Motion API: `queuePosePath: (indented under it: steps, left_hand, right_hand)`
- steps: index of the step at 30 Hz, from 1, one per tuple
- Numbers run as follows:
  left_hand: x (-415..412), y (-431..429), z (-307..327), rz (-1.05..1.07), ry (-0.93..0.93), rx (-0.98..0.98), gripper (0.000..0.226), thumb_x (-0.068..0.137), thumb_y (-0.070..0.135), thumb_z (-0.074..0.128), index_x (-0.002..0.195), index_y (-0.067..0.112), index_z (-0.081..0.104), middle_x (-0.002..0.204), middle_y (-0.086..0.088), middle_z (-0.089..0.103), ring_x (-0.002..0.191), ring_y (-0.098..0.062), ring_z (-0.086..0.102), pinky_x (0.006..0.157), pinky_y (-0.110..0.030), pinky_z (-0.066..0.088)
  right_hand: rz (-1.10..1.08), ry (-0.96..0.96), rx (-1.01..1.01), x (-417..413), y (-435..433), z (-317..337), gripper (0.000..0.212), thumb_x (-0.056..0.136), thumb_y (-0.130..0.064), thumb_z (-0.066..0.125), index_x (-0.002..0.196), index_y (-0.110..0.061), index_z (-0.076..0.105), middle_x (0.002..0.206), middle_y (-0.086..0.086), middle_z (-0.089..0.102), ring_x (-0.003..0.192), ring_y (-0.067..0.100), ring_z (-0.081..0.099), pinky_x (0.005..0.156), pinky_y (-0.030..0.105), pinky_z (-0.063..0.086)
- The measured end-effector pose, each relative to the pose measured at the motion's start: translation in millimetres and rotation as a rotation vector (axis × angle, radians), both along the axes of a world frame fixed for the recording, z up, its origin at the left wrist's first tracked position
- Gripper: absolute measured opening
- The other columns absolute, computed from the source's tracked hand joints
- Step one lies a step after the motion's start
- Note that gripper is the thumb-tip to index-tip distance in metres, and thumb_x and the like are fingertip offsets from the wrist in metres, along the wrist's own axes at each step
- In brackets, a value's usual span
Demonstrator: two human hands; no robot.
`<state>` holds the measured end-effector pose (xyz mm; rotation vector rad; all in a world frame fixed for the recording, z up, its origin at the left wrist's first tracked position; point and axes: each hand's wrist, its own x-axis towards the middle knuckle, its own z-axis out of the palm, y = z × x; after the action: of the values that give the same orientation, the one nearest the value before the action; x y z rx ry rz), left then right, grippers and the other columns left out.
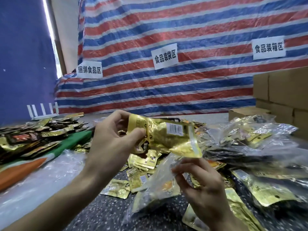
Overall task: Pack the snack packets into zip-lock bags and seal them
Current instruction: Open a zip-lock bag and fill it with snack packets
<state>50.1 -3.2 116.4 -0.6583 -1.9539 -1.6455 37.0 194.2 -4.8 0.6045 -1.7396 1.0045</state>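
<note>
Everywhere, loose packets [116, 188] and filled bags [250, 135] are crowding the tabletop [106, 212] below a striped tarp [166, 30]. Your left grip [113, 144] is clutching gold packets [163, 135], right grip [203, 187] pinching a zip-lock bag [156, 185].

The snack packet [166, 139] I hold is shiny gold with black print and a white barcode label. My zip-lock bag [160, 177] is clear. Behind hangs a tarp [183, 27] striped red, blue and white, bearing white signs [165, 56] with black characters. The tabletop [108, 212] is dark grey flecked with white. The boxes [280, 87] are brown, and the wall [21, 55] at left is deep blue.
</note>
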Motion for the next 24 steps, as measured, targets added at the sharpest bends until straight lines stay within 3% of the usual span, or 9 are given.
queuePosePath:
  steps: [5,9,11,14,18,21,24]
  left_hand:
    - [14.3,-7.0,-3.9,0.124,0.15,-0.171,0.02,0.084,0.0,0.07,0.087,0.019,0.064,0.083,0.002,0.07,0.063,-0.021,0.069,0.047,-0.025,0.055]
    - [19.9,-14.2,-5.1,0.196,0.305,-0.319,0.019,0.086,0.011,0.07,0.087,0.028,0.06,0.077,0.0,0.067,0.063,-0.021,0.068,0.048,-0.039,0.057]
    - [25.1,-12.5,-5.3,0.239,0.467,-0.477,0.013,0.089,0.012,0.066,0.091,0.023,0.061,0.074,0.001,0.063,0.064,-0.021,0.066,0.053,-0.037,0.057]
    - [35.8,-6.7,-6.2,0.208,0.668,-0.696,0.011,0.087,0.011,0.064,0.098,0.012,0.064,0.078,0.009,0.056,0.064,-0.007,0.053,0.056,-0.029,0.05]
    - [44.0,-0.2,-14.4,0.0,0.659,-0.756,0.014,0.095,0.026,0.054,0.105,0.017,0.058,0.084,0.014,0.054,0.064,-0.002,0.05,0.055,-0.018,0.044]
    - [39.3,0.4,-15.2,-0.013,0.57,-0.739,0.014,0.095,0.028,0.055,0.108,0.022,0.057,0.078,0.027,0.048,0.064,0.005,0.049,0.055,-0.005,0.036]
    - [26.1,0.1,-13.1,0.003,0.464,-0.706,0.012,0.093,0.025,0.06,0.104,0.027,0.056,0.075,0.024,0.056,0.064,0.0,0.057,0.052,-0.016,0.044]
  right_hand:
    - [-0.017,-0.005,-0.006,-1.6,0.4,0.2,0.009,0.073,-0.006,0.08,0.078,-0.013,0.077,0.083,-0.004,0.064,0.079,0.006,0.063,0.068,0.016,0.047]
    - [-0.001,-0.017,-0.003,-0.9,1.4,0.3,0.01,0.072,-0.005,0.08,0.078,-0.012,0.077,0.083,-0.005,0.065,0.08,0.005,0.063,0.07,0.014,0.047]
    - [0.001,-0.013,0.013,0.3,0.9,-0.2,0.009,0.072,-0.007,0.08,0.078,-0.012,0.076,0.084,-0.007,0.064,0.081,0.006,0.064,0.069,0.018,0.049]
    - [0.002,-0.017,0.012,0.7,-0.3,-0.1,0.01,0.073,-0.006,0.079,0.079,-0.013,0.076,0.086,-0.007,0.065,0.081,0.006,0.065,0.068,0.024,0.052]
    - [0.037,-0.033,0.009,1.1,-1.2,1.3,0.014,0.071,-0.002,0.078,0.081,-0.011,0.075,0.089,-0.007,0.068,0.082,0.006,0.067,0.068,0.026,0.054]
    - [0.02,-0.053,-0.009,0.9,-1.8,0.9,0.014,0.069,-0.001,0.077,0.08,-0.01,0.074,0.089,-0.007,0.067,0.084,0.005,0.066,0.071,0.023,0.053]
    - [0.013,-0.06,-0.028,1.8,-2.8,0.8,0.009,0.07,-0.007,0.077,0.078,-0.009,0.075,0.089,-0.002,0.065,0.086,0.005,0.064,0.074,0.017,0.05]
